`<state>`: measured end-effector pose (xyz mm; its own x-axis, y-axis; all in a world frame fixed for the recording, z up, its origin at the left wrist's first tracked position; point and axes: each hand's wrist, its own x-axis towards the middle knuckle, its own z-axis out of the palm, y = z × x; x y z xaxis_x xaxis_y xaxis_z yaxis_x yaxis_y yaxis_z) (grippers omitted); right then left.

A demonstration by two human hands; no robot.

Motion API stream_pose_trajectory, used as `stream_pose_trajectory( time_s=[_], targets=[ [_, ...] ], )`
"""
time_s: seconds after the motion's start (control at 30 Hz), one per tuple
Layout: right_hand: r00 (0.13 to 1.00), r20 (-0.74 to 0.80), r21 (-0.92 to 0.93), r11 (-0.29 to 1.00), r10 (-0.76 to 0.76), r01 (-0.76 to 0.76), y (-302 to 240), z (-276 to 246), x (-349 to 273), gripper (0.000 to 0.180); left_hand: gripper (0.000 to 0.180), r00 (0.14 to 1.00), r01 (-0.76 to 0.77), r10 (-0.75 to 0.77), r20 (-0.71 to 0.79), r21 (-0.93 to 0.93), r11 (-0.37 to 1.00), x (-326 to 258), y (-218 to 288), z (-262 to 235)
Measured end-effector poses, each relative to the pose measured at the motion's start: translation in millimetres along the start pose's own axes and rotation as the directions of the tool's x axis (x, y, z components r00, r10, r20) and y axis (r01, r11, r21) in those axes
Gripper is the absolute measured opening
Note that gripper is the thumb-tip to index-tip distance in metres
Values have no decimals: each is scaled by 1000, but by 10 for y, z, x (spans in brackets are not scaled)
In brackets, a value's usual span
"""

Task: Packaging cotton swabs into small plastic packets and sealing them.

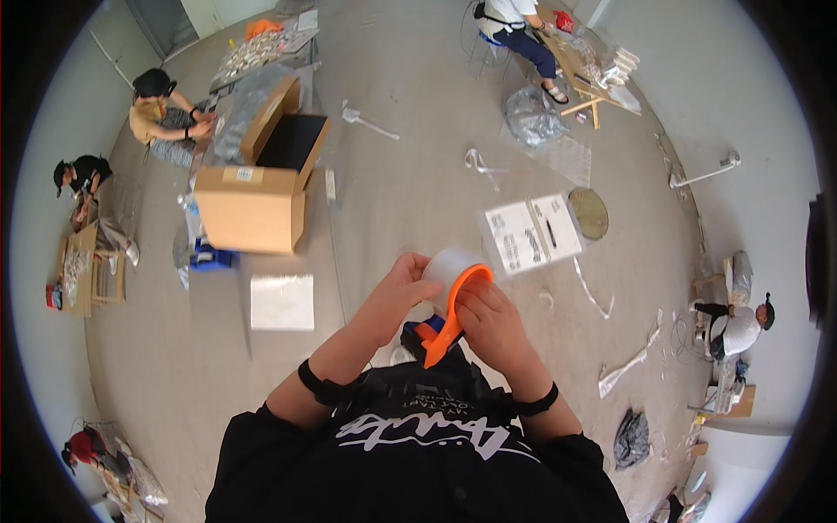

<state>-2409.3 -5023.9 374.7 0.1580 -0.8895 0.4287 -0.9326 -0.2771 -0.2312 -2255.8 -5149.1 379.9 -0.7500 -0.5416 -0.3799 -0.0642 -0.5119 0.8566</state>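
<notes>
In front of my chest I hold an orange tape dispenser point(446, 336) with a wide roll of clear tape point(446, 264) on it. My left hand point(397, 296) is closed on the roll's left side, thumb and fingers against the tape. My right hand point(497, 327) wraps the right side, its fingers curled by the orange ring. A dark part with blue and red shows under the dispenser, close to my shirt. Where the tape's loose end lies, I cannot make out.
Ahead on the left, an open cardboard box point(248, 209) stands on a table, near a blue object point(209, 255) and a white sheet point(282, 302). To the right lie printed papers point(514, 237) with a black pen point(551, 233). Several people sit working around the room; plastic scraps litter the floor.
</notes>
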Motion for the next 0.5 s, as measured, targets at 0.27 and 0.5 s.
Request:
stream_pose_trajectory(
  time_s=[0.27, 0.5],
  targets=[
    [997, 17, 123, 990, -70, 68, 2043, 441, 1380, 25, 42, 984, 38, -55, -172, -98, 994, 2180, 832, -331],
    [998, 31, 187, 981, -58, 52, 3468, 820, 2702, 22, 40, 967, -29, -10, -253, -150, 988, 3738, 1715, -720]
  ],
)
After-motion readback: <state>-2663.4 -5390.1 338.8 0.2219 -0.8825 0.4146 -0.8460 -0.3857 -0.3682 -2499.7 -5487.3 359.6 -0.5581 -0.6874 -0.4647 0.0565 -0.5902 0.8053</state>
